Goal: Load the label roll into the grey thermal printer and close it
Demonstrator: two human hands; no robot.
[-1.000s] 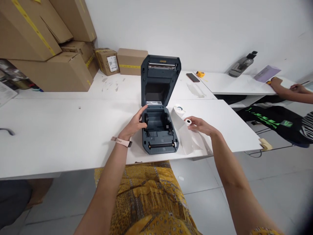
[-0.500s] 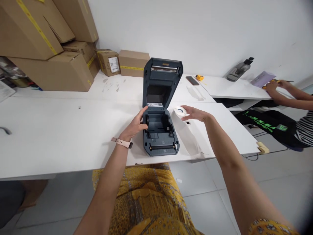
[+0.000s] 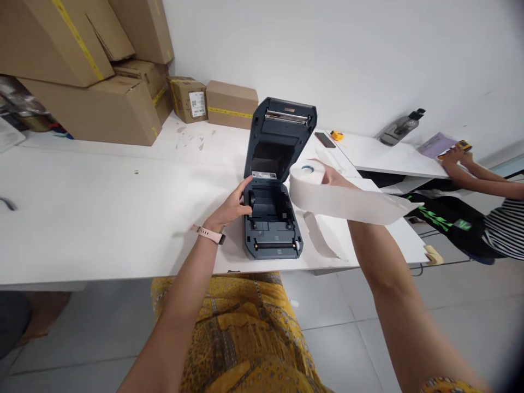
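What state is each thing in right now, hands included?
Printer: open, lid raised.
Paper roll: partly unwound, strip extending right.
Lower strip: on the table.
Right hand: gripping the paper roll.
Left hand: spread against the printer's left side.
Phone: lying flat.
Large cardboard boxes: stacked.

White tables (image 3: 102,218) carry an open printer (image 3: 266,226), cardboard boxes (image 3: 110,114), a phone (image 3: 325,140).

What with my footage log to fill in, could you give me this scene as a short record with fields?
left hand: spread against the left side of the printer
right hand: holding a paper roll, its loose end trailing rightward
printer lid: raised
table: white, another paper strip right of the printer
background: cardboard boxes, phone, yellow tape measure
co-worker's hands: beside purple box
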